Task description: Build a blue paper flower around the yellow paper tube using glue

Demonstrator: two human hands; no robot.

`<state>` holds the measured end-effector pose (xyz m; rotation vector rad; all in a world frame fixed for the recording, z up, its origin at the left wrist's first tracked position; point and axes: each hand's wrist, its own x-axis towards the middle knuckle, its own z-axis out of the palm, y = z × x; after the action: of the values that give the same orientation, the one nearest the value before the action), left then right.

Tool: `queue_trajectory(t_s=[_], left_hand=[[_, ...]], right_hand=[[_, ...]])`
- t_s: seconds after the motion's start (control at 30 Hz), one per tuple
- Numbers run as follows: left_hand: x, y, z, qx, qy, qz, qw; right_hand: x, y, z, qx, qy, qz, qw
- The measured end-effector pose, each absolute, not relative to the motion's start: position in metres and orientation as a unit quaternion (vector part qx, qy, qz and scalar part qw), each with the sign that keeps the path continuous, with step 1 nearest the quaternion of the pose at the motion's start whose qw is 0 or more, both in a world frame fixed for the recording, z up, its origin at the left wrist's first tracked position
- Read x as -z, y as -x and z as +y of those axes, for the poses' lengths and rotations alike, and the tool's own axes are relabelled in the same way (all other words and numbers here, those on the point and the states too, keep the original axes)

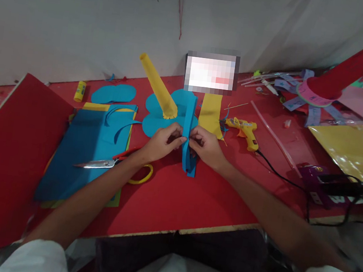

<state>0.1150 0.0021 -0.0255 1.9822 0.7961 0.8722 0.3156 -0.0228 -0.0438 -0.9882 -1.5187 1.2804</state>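
Observation:
Between my two hands stands a folded blue paper strip [189,117], its lower end hanging near the red tabletop. The fingers of my left hand [166,140] pinch it from the left side. From the right, my right hand [207,146] pinches it at about the same height. Just behind is a blue cloud-shaped paper cutout [153,123], with a yellow paper cone [158,84] rising from it at a tilt. Scissors [98,164] with red and yellow handles lie beneath my left forearm, the blades over a stack of blue paper sheets [64,170].
A yellow glue gun [246,130] lies to the right, its black cord running to a purple box [314,183]. A clear glue stick [274,136], a yellow paper piece [210,113], a glue stick tube [80,91] and a red board [9,159] surround the work. A blurred-out screen [210,73] leans against the wall.

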Motion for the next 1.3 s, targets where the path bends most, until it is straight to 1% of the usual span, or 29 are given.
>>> queue_trajectory(t_s=[0.23,0.37,0.5,0.73,0.87,0.97,1.07,1.13,1.2,1.3], left_hand=[[0.027,-0.115,0.003,-0.368,-0.779,0.314,0.4],[0.031,-0.114,0.003,-0.391,-0.769,0.32,0.391],[0.034,-0.114,0.003,-0.433,-0.762,0.326,0.355],[0.03,-0.114,0.006,-0.4,-0.803,0.343,0.279],[0.03,-0.114,0.007,-0.4,-0.804,0.362,0.251],[0.031,-0.113,0.006,-0.423,-0.78,0.369,0.277],[0.031,-0.113,0.005,-0.455,-0.733,0.369,0.346],[0.03,-0.113,0.004,-0.467,-0.708,0.36,0.388],[0.029,-0.114,0.004,-0.469,-0.697,0.352,0.413],[0.03,-0.114,0.005,-0.466,-0.69,0.355,0.425]], right_hand=[[0.041,-0.317,-0.024,-0.481,0.399,-0.642,0.444],[0.046,-0.316,-0.021,-0.446,0.391,-0.661,0.459],[0.047,-0.317,-0.018,-0.423,0.404,-0.661,0.47],[0.04,-0.319,-0.021,-0.384,0.423,-0.681,0.458],[0.035,-0.318,-0.025,-0.36,0.425,-0.684,0.47],[0.03,-0.319,-0.027,-0.31,0.43,-0.69,0.493],[0.029,-0.322,-0.025,-0.226,0.434,-0.703,0.516],[0.03,-0.324,-0.022,-0.194,0.438,-0.701,0.528],[0.033,-0.327,-0.018,-0.208,0.443,-0.688,0.536],[0.037,-0.328,-0.013,-0.272,0.455,-0.667,0.523]])
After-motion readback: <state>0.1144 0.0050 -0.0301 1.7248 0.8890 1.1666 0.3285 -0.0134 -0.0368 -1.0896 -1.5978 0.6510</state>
